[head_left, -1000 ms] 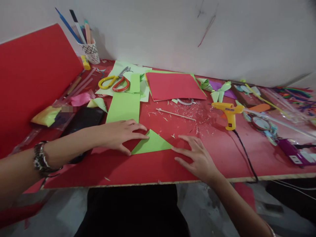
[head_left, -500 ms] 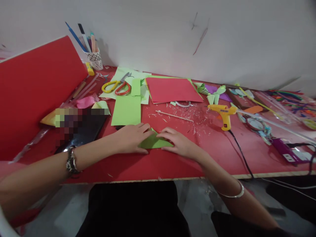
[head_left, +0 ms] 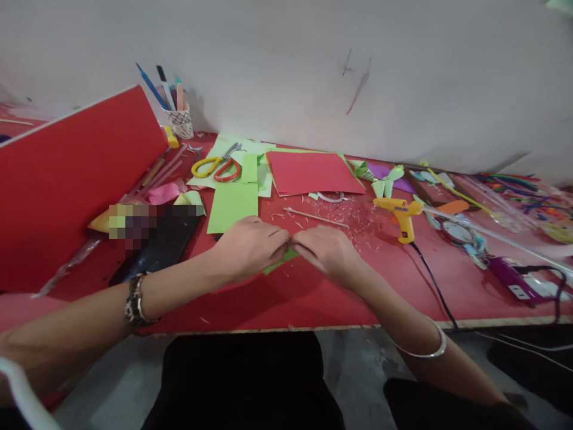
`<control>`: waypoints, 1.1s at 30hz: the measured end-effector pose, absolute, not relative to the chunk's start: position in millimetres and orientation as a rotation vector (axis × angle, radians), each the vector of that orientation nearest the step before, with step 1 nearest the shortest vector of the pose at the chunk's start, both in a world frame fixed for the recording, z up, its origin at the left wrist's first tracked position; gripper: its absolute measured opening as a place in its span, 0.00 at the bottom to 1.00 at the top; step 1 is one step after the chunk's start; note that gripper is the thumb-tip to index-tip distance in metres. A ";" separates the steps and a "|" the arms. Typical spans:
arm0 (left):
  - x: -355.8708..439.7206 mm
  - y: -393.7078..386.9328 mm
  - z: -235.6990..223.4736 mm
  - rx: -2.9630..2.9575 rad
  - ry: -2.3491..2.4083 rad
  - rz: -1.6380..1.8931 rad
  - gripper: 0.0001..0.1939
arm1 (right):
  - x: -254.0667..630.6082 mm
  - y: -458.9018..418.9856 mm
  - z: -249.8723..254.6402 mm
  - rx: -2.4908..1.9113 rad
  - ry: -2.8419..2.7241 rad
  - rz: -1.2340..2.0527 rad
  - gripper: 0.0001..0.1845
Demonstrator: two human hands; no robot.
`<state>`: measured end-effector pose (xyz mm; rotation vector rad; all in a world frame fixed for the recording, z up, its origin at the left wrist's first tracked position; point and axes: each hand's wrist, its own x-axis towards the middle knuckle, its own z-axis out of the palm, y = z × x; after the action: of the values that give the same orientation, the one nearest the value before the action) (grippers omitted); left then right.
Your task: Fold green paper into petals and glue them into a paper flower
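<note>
A folded green paper triangle [head_left: 281, 261] lies on the red table [head_left: 313, 292] near its front edge, mostly hidden under my hands. My left hand [head_left: 250, 245] and my right hand [head_left: 324, 251] meet fingertip to fingertip above it, both with fingers curled and pinched on the paper's upper part. A beaded bracelet is on my left wrist and a thin bangle on my right.
Behind my hands lie a green paper strip [head_left: 233, 206], scissors [head_left: 217, 167], a red sheet [head_left: 311, 172], a thin stick [head_left: 316, 218] and paper shavings. A yellow glue gun [head_left: 400, 214] with its cord stands to the right. A big red board [head_left: 67, 179] leans at left, by a pen cup [head_left: 179, 119].
My hands have closed in from the triangle's two sides and now pinch it together at the middle, covering most of it. The view has tilted up slightly.
</note>
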<state>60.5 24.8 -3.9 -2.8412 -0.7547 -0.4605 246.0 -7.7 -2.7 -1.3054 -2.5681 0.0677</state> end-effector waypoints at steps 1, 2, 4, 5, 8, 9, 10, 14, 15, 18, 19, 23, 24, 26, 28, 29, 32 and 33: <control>60.6 25.0 -1.9 -2.790 -0.730 -0.533 0.13 | 244.7 -6.7 2.4 -1.314 -2.534 0.148 0.17; 60.0 25.6 -0.3 -2.741 -0.695 -0.590 0.13 | 243.5 -5.7 6.7 -1.308 -2.500 0.235 0.16; 57.2 26.9 1.6 -2.659 -0.630 -0.669 0.13 | 241.5 -4.3 12.8 -1.269 -2.439 0.390 0.14; 54.9 27.6 2.1 -2.633 -0.602 -0.693 0.13 | 240.9 -4.0 14.6 -1.243 -2.417 0.445 0.14; 44.9 28.9 2.2 -2.617 -0.524 -0.724 0.12 | 241.6 -4.1 16.2 -1.199 -2.379 0.542 0.14; 40.3 29.5 1.7 -2.633 -0.507 -0.721 0.12 | 243.1 -4.2 15.8 -1.198 -2.372 0.566 0.14; 34.9 30.4 0.8 -2.644 -0.512 -0.705 0.12 | 245.3 -4.2 14.9 -1.201 -2.366 0.587 0.14; 6.5 38.9 -5.5 -2.595 -0.605 -0.572 0.13 | 258.5 -2.5 9.7 -1.202 -2.340 0.645 0.15; -1.1 41.7 -6.7 -2.572 -0.662 -0.514 0.13 | 261.8 -2.1 8.5 -1.206 -2.328 0.658 0.14; -16.2 47.5 -4.5 -2.530 -0.899 -0.434 0.13 | 267.1 -1.8 7.2 -1.227 -2.298 0.686 0.14; -16.9 47.5 -1.3 -2.539 -1.046 -0.457 0.14 | 266.9 -1.9 7.6 -1.229 -2.301 0.692 0.14; 0.7 36.6 15.4 -3.066 -1.258 -0.548 0.15 | 259.8 -1.1 11.4 -1.185 -2.373 0.683 0.14; 7.1 32.8 17.7 -3.240 -1.164 -0.464 0.16 | 257.7 -0.3 12.2 -1.167 -2.394 0.671 0.14; 17.8 26.4 17.3 -3.470 -0.967 -0.143 0.19 | 254.2 1.5 12.6 -1.142 -2.444 0.583 0.14; 24.2 22.7 11.2 -3.399 -1.011 -0.062 0.20 | 250.7 2.4 10.7 -1.145 -2.512 0.348 0.14; 26.2 21.7 7.2 -3.341 -1.033 -0.039 0.18 | 248.4 2.2 9.0 -1.139 -2.540 0.194 0.14; 31.5 19.9 -2.1 -3.316 -1.051 -0.067 0.13 | 238.1 -1.1 2.0 -1.030 -2.596 -0.118 0.12; 33.6 19.1 -3.0 -3.359 -1.062 -0.107 0.13 | 234.1 -2.6 -0.2 -0.990 -2.610 -0.137 0.11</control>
<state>33.6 19.1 -3.0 -3.3589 -1.0618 -0.1066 234.1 -2.6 -0.2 -0.9895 -2.6097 -0.1368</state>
